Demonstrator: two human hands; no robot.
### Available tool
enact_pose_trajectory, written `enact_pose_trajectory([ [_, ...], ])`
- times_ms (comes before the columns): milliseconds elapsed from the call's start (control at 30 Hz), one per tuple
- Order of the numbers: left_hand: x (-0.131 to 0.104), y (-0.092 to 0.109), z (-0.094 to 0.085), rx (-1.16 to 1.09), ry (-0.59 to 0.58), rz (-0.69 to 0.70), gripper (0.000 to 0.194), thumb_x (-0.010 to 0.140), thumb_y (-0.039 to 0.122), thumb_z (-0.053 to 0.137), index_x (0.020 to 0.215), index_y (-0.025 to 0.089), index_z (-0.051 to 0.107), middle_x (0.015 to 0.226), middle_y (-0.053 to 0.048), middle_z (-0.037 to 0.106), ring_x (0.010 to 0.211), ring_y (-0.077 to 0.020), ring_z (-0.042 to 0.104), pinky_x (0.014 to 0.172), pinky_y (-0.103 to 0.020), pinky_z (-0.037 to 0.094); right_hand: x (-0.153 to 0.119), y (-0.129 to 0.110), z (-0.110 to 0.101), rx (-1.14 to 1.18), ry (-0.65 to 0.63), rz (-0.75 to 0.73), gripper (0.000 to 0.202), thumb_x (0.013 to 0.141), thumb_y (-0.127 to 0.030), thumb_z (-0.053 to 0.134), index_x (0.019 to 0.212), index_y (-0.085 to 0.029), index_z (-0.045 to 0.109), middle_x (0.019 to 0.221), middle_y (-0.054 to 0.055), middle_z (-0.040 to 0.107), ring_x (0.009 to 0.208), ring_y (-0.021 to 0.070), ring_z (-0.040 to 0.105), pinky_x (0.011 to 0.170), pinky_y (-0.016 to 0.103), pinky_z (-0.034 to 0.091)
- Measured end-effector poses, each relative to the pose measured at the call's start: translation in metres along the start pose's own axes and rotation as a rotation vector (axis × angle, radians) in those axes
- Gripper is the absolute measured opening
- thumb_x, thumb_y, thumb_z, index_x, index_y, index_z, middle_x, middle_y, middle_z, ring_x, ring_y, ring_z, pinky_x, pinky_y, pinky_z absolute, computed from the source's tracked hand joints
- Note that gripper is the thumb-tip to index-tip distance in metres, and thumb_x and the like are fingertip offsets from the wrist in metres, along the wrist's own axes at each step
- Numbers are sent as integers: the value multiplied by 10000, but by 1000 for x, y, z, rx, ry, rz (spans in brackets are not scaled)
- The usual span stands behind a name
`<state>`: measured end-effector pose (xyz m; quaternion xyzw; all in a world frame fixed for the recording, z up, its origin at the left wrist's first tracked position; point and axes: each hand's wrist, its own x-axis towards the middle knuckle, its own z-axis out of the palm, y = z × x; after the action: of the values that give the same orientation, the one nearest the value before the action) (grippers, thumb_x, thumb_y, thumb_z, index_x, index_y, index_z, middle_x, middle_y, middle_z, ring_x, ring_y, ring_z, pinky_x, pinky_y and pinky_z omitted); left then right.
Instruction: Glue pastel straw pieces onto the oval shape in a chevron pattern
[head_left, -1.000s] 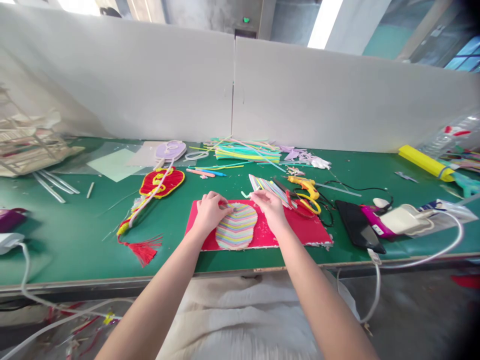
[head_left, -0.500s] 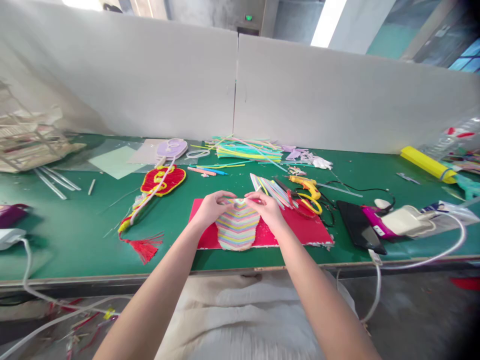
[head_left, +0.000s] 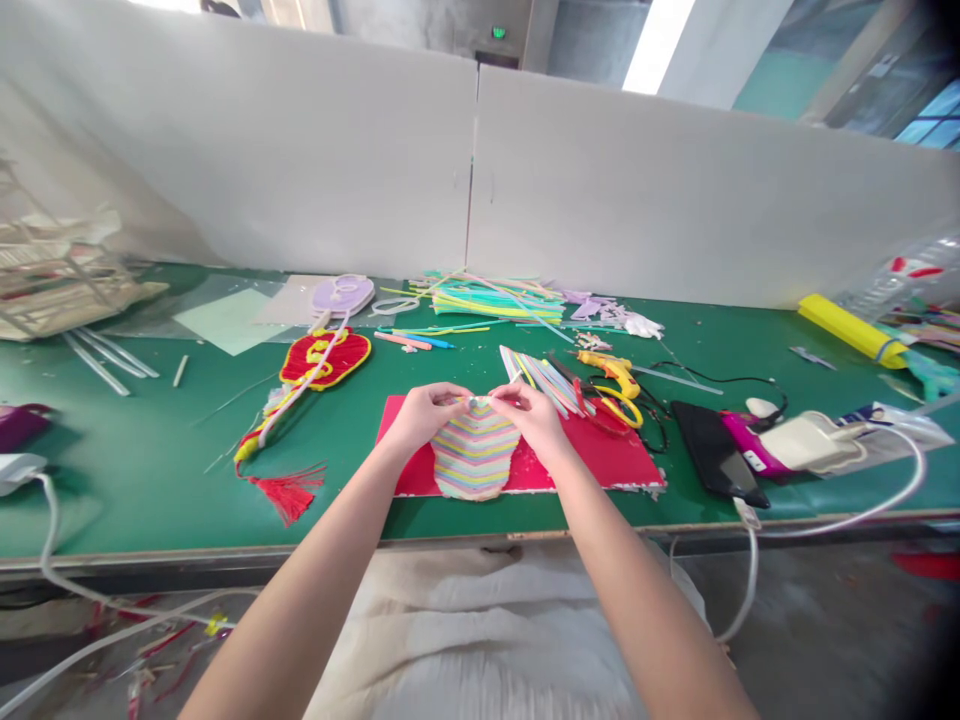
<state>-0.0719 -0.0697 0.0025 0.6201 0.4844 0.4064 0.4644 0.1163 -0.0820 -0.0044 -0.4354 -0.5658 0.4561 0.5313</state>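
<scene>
Near the front of the green desk (head_left: 150,480), a rounded striped piece (head_left: 475,462) lay flat on the red board (head_left: 611,458), its near end reaching about to the board's near edge. I had both hands at its far end. The right hand (head_left: 534,420) had just come in from beyond the piece's right side, where it held a pale strip (head_left: 490,401) clear of it a second before; now its fingertips sat just beside those of the left hand (head_left: 426,418). The right grip was pinched, as far as I could see, on that strip. The left grip was bent down to the edge, but from my distance I could not tell whether it nipped the strip or only pressed there. I took this to mean the work had passed from carrying to placing. Over the half second before, the hands hardly shifted, which suggested careful fitting. The loose strips (head_left: 551,382) and yellow-handled scissors (head_left: 621,408) lay beyond, untouched.
</scene>
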Motion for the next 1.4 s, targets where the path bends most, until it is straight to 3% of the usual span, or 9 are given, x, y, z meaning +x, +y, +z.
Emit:
enact_pose_trajectory([
  [200,-1,0,1,8,10,-3,399,657,504,725,859,161,707,814,-51,735,707,-167,648,607,-237,473,-1,-3,0,48,6,44,236,663,-376,741,787,-215,623,792,4,672,811,170,632,765,292,482],
  [433,-2,5,2,-17,12,-3,409,638,508,731,844,158,691,792,-54,728,709,-175,651,606,-244,476,-3,-9,-1,18,-6,81,239,672,-380,722,849,-224,683,877,19,706,879,186,641,811,306,486],
  [1200,-2,3,2,59,15,16,403,687,521,686,860,157,697,778,-56,728,699,-180,648,575,-239,467,-1,-3,0,-17,36,58,249,649,-427,735,756,-216,659,783,24,717,799,202,662,776,327,498],
  [1400,-2,1,2,34,3,14,437,663,560,698,845,162,696,780,-58,732,689,-180,654,578,-241,468,-2,-7,0,-11,38,53,280,661,-417,733,845,-228,637,783,19,716,788,197,669,733,310,503],
])
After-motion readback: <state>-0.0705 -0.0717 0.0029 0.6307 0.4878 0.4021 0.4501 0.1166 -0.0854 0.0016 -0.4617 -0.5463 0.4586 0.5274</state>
